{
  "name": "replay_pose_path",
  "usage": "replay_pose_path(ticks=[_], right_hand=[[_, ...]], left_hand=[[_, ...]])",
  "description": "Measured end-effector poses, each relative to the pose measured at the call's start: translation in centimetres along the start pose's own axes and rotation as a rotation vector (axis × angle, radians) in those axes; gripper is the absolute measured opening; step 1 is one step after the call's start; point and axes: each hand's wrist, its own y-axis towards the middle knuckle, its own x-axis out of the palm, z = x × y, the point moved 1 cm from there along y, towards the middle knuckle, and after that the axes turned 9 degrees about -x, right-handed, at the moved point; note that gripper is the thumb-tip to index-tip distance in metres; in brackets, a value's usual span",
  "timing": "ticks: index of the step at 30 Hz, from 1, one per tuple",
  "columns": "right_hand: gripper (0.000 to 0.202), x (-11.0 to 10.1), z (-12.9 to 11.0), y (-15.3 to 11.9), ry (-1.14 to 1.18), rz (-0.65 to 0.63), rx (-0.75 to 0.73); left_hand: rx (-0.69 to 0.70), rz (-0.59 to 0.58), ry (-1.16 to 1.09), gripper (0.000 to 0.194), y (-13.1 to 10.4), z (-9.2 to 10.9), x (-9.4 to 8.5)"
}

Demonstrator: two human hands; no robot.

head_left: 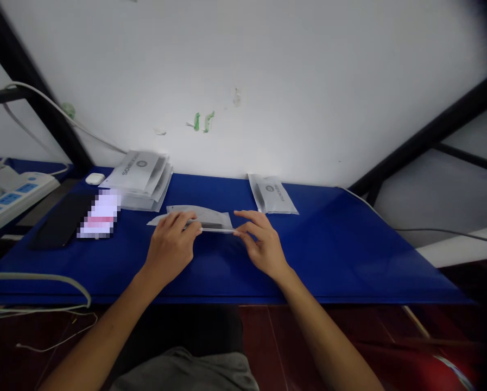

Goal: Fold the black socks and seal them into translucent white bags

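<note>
A frosted plastic pouch [213,218] lies in front of me on the blue table, its near edge slightly raised. My left hand [172,241] grips the left part of that edge, fingers over the top and thumb in front. At the right end, my right hand [263,241] pinches the edge between thumb and a finger, with the index finger stretched out above. Behind and to the left is a stack of similar pouches [139,172] with a printed logo. One more printed pouch [273,194] lies by itself behind my right hand.
On the left are a phone with a lit, pixelated screen [100,214], a dark flat device [62,220], a small white case [95,178] and a white power strip [19,196]. A pale cable [39,276] crosses the front left. A white wall [243,65] stands behind the table [341,250].
</note>
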Motion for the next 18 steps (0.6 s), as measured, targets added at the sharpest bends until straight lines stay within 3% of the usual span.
replay_pose_path(ticks=[18], right_hand=[[0.016,-0.6,2.0,-0.9,-0.014,0.004,0.043]], left_hand=[[-0.096,0.022,0.044,0.016,-1.2,-2.2,-0.7]])
